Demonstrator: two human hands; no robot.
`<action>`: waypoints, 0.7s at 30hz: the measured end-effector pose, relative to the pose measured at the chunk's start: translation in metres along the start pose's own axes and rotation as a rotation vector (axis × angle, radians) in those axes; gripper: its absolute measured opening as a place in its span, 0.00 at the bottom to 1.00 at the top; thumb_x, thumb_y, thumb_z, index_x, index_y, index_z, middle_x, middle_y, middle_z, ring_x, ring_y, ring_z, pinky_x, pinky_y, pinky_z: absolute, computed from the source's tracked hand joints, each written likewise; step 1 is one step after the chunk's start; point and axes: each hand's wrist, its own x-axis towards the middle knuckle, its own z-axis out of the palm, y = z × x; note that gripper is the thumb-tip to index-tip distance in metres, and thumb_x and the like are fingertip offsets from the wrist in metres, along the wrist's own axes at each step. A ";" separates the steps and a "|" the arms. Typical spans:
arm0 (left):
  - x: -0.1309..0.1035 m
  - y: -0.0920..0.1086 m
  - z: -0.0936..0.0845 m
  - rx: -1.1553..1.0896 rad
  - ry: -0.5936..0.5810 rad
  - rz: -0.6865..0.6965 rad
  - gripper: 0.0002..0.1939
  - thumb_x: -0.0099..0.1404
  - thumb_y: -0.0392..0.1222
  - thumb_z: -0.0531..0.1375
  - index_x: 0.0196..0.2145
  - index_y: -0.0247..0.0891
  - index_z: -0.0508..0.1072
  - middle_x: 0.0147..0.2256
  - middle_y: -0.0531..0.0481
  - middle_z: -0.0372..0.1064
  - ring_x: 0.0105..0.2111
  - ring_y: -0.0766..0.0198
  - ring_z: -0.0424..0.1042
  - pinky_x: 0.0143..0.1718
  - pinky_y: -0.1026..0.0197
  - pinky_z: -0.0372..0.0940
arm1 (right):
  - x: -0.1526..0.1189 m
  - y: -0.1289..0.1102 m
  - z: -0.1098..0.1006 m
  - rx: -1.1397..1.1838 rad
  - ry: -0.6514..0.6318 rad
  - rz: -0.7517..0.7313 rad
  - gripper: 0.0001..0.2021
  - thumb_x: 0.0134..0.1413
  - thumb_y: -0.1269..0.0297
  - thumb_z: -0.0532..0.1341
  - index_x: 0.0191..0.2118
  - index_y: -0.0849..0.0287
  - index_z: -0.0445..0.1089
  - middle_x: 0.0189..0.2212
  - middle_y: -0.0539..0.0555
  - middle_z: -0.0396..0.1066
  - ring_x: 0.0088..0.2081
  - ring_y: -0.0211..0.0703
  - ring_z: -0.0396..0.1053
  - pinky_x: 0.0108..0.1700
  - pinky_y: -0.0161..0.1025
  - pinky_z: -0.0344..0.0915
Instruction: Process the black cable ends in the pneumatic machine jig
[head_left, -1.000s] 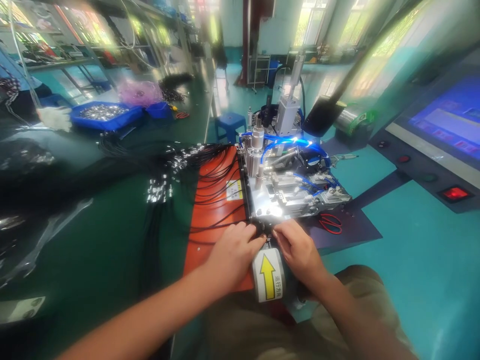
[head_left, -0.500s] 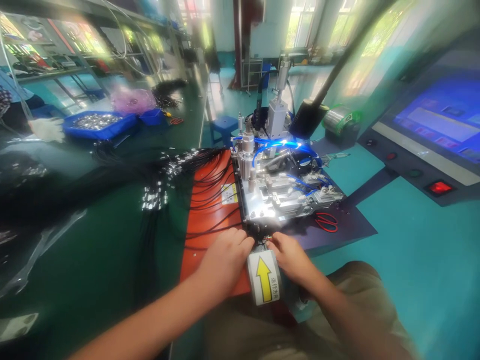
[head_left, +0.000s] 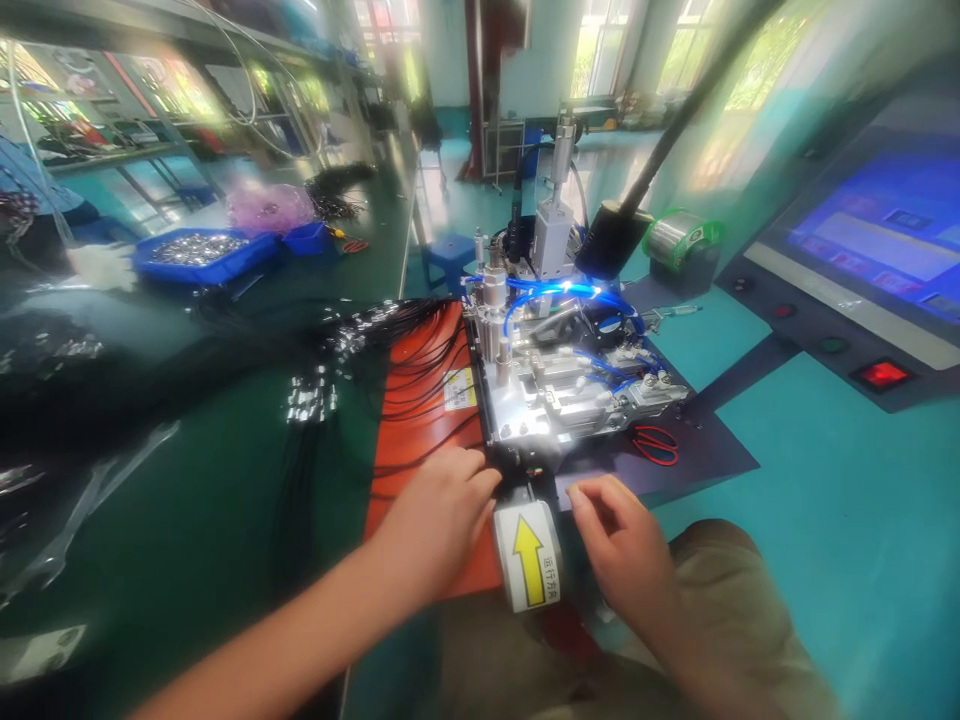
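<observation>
My left hand [head_left: 450, 510] is closed, fingers curled, at the near left corner of a metal assembly machine [head_left: 540, 390]; whatever they pinch is hidden. Just to the right, my right hand [head_left: 630, 535] is held apart from the machine, thumb and forefinger brought together; anything between them is too small to make out. Between the hands sits a rounded guide cover [head_left: 529, 555] with a yellow arrow pointing toward the machine. Black cables [head_left: 427, 400] run from the machine's left side across the orange plate [head_left: 420, 350].
Bundled cables with shiny metal ends [head_left: 311, 395] lie on the green table [head_left: 225, 520]. A blue tray [head_left: 202, 262] holds small metal parts. Red-handled scissors [head_left: 656, 445] rest right of the machine. A control screen [head_left: 892, 240] stands right; a co-worker's gloved hand [head_left: 105, 265] shows left.
My right hand has drawn back to the right and toward me, away from the machine's front. My left hand stays at the near left corner, having shifted slightly.
</observation>
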 end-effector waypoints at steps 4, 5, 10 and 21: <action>-0.009 -0.024 -0.043 -0.040 0.178 -0.083 0.12 0.71 0.41 0.52 0.44 0.41 0.74 0.44 0.48 0.72 0.43 0.60 0.70 0.47 0.57 0.65 | -0.020 -0.029 0.001 0.069 -0.063 -0.094 0.10 0.66 0.61 0.54 0.33 0.55 0.68 0.28 0.51 0.67 0.30 0.43 0.65 0.32 0.37 0.60; -0.013 -0.033 -0.056 -0.020 0.184 -0.144 0.13 0.71 0.44 0.52 0.45 0.42 0.74 0.44 0.49 0.73 0.42 0.60 0.71 0.46 0.58 0.65 | -0.027 -0.036 0.006 0.101 -0.148 -0.124 0.10 0.65 0.63 0.54 0.33 0.55 0.68 0.28 0.51 0.67 0.30 0.42 0.65 0.32 0.36 0.60; -0.033 -0.099 -0.111 0.187 0.014 -0.548 0.16 0.64 0.54 0.56 0.39 0.44 0.77 0.33 0.50 0.75 0.29 0.58 0.71 0.32 0.59 0.61 | -0.062 -0.051 0.060 0.052 -0.632 -0.490 0.02 0.56 0.65 0.60 0.35 0.56 0.70 0.28 0.49 0.72 0.26 0.39 0.68 0.25 0.34 0.54; -0.046 -0.177 -0.075 -0.070 -0.665 -0.815 0.27 0.54 0.60 0.61 0.10 0.38 0.63 0.14 0.47 0.65 0.16 0.63 0.61 0.25 0.60 0.57 | -0.051 -0.079 0.083 -0.124 -0.785 -0.652 0.01 0.54 0.70 0.61 0.33 0.58 0.70 0.28 0.48 0.71 0.28 0.37 0.68 0.27 0.35 0.53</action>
